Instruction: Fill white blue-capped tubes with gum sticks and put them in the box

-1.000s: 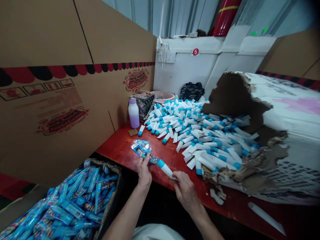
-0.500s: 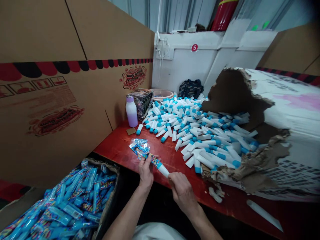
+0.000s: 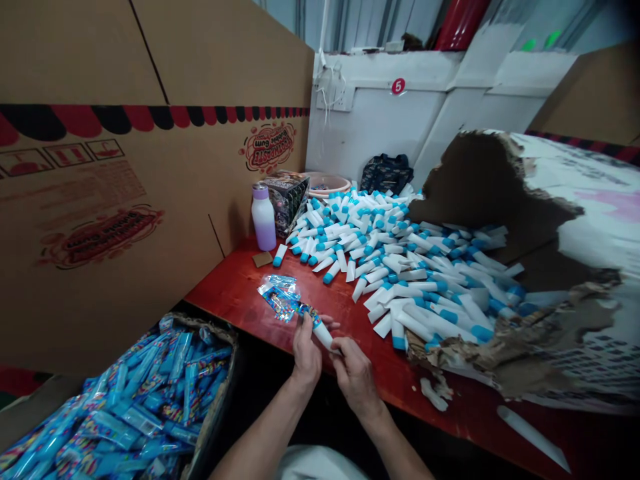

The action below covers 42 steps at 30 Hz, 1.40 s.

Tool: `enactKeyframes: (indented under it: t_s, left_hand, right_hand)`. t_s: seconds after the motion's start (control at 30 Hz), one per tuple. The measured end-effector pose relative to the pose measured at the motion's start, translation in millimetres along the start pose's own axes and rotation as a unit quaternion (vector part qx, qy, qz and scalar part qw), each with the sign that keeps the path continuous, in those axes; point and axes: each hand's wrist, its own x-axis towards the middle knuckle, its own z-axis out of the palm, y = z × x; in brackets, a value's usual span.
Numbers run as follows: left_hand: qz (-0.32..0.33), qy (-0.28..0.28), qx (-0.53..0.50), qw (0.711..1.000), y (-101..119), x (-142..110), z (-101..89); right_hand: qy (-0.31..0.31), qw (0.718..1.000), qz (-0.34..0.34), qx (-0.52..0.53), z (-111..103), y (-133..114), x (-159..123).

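Observation:
Between my hands is a white tube [image 3: 323,333] with a colourful printed sleeve [image 3: 307,309] over its far end. My left hand [image 3: 307,347] has its fingers closed around the sleeved end. The lower, white end is pinched by my right hand [image 3: 354,373]. Just beyond my left hand, several flat blue printed sleeves [image 3: 280,297] lie on the red table [image 3: 230,283]. To the right spreads a big heap of white tubes with blue caps [image 3: 370,247].
An open box of blue wrapped tubes [image 3: 150,393] stands low at the left. A purple bottle [image 3: 263,220] is near the cardboard wall [image 3: 200,180]. The torn white carton [image 3: 565,227] borders the heap on the right. One loose white tube [image 3: 533,437] lies at the front right.
My right hand has moved left, closer to my left hand. My left hand has shifted slightly right and nearer, and more of the tube is now covered by my hands and the sleeve.

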Motion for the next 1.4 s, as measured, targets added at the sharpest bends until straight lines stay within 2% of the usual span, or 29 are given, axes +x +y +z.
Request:
enactKeyframes:
  t_s: [0.2,0.33,0.43,0.57,0.67,0.8,0.87,0.97,1.07,1.17,1.27,1.33,1.4]
  left_hand:
    - [-0.003,-0.033,0.013,0.999,-0.2,3.9,-0.8]
    - [-0.010,-0.027,0.024,0.999,-16.8,-2.4,-6.0]
    - [-0.019,-0.023,0.006,1.000,-19.5,-2.7,-7.4]
    - [-0.071,-0.050,-0.072,0.994,8.3,9.8,-5.5]
    - [-0.108,-0.040,-0.131,0.985,31.1,18.2,-7.6]
    - [-0.153,-0.017,-0.155,0.976,33.8,13.6,-15.3]
    - [-0.162,-0.005,-0.161,0.973,28.5,7.0,-19.5]
    - [-0.170,0.008,-0.173,0.970,25.4,-1.8,-26.6]
    - [-0.158,0.018,-0.183,0.970,32.0,-6.6,-37.1]
    - [-0.113,0.039,-0.185,0.976,45.5,-8.1,-51.3]
    - [-0.072,0.090,-0.168,0.979,65.5,-8.1,-68.7]
    - [-0.028,0.112,-0.143,0.983,82.5,-8.2,-83.4]
    - [0.045,0.125,-0.095,0.987,100.9,-9.3,-102.5]
  right_hand:
    - [-0.027,0.981,0.119,0.150,9.2,3.4,7.4]
    - [-0.002,0.962,0.152,0.227,15.3,3.4,19.3]
    - [0.006,0.961,0.163,0.223,13.8,3.2,30.5]
    - [-0.065,0.968,0.132,0.202,5.8,3.1,36.7]
    - [-0.126,0.952,0.119,0.254,4.6,5.8,31.6]
    - [-0.134,0.928,0.140,0.318,14.0,12.2,21.1]
    - [-0.125,0.934,0.156,0.296,19.3,12.6,17.7]
    - [-0.120,0.961,0.162,0.188,24.1,5.0,15.5]
    - [-0.134,0.982,0.117,0.064,30.9,-11.1,15.0]
    - [-0.149,0.987,0.044,-0.035,45.6,-28.9,17.1]
    - [-0.191,0.979,-0.026,-0.068,64.3,-40.4,26.7]
    - [-0.219,0.972,-0.056,-0.065,76.1,-41.1,39.2]
    - [-0.196,0.974,-0.064,-0.096,87.3,-35.7,56.1]
